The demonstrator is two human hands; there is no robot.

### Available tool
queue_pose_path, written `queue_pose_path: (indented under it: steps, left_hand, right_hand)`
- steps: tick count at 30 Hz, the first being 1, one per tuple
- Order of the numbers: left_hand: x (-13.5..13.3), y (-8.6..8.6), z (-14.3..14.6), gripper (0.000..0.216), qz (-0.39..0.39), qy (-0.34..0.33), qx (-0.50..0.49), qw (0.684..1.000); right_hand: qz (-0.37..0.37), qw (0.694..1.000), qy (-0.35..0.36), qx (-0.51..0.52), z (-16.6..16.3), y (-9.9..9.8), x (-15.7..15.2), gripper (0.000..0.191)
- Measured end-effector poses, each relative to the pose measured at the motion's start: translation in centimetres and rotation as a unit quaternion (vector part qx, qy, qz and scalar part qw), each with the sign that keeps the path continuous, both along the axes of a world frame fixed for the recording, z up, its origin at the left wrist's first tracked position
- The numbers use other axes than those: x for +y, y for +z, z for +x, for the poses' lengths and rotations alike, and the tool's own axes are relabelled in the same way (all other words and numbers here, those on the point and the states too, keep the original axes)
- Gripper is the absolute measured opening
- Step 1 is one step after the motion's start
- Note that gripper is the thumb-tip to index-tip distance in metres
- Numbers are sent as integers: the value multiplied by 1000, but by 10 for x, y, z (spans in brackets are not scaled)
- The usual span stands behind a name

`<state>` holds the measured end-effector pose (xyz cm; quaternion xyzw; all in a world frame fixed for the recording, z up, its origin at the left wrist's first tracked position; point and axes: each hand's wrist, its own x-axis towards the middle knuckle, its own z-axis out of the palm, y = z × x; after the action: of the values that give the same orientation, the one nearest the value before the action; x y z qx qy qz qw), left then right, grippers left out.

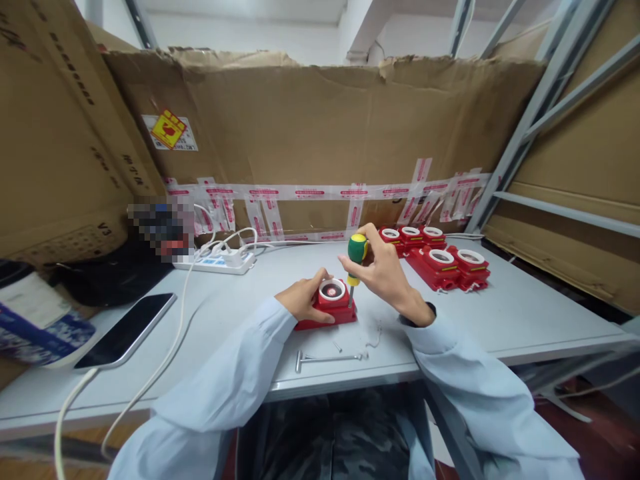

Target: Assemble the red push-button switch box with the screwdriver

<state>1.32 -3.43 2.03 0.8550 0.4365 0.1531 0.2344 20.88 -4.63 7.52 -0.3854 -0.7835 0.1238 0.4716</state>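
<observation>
the grip of the right hand [380,267] is narrow, with thumb and fingers closed around the green and yellow handle of a screwdriver [357,248]. the screwdriver stands almost upright, and its shaft goes down to the right corner of a red box [342,309]. the meeting place of tip and box is too small to tell exactly. the left hand [301,299] has its grip around the left side of this same box, with the thumb lying along the front. the box is on the grey surface [240,320], near its front edge, and bears a white ring [331,299] on top.

just in front of the box there lie a small screw [338,347] and a metal t-shaped tool [327,359]; a thin white string [374,339] is to their right.

farther out, behind the right hand and to the right, a group of red units [473,270] with white rings stands close together. on the left side are a white power strip [215,263], a phone [127,333] with a cable [70,407], and a blue and white container [43,333]. behind everything rises a wall of cardboard [320,127], crossed by printed tape [310,193].
</observation>
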Motion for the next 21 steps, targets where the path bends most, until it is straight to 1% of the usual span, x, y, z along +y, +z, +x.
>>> queue_pose_path:
  steps: [2,4,5,7,10,11,12,13,14,16,18,19,21]
  left_hand:
    - [0,0,0,71,3,0,1,1000]
    - [0,0,0,70,7,-3,3,1000]
    - [0,0,0,69,9,-3,3,1000]
    - [0,-1,0,69,10,-4,1,1000]
    - [2,-3,-1,67,12,-9,-11,1000]
    - [2,-3,-1,66,13,-11,-15,1000]
    - [2,-4,-1,66,13,-12,-16,1000]
    - [2,-4,-1,67,13,-10,-14,1000]
    - [2,-4,-1,67,12,-7,-9,1000]
    - [2,-3,0,68,7,0,1,1000]
    - [1,-2,-1,69,4,4,5,1000]
    - [2,-2,-1,69,4,5,5,1000]
    - [2,-2,-2,69,7,9,6,1000]
  right_hand:
    - [26,999,-37,3,-5,-3,0,28]
    - [24,999,-24,-6,-3,-1,-1,29]
    - [18,1000,-6,-14,0,2,-2,31]
    - [-11,998,56,-38,10,9,-5,36]
    - [-94,978,175,-71,24,20,-10,39]
    - [-113,971,198,-73,26,22,-12,38]
    - [-121,969,204,-71,27,23,-13,36]
    - [-114,972,193,-67,26,23,-13,33]
    - [-96,979,166,-64,24,23,-14,30]
    - [-52,993,86,-64,17,20,-15,27]
    - [-24,997,20,-69,10,16,-15,26]
    - [-18,998,2,-67,8,14,-16,25]
    - [-17,999,0,-51,7,10,-16,24]
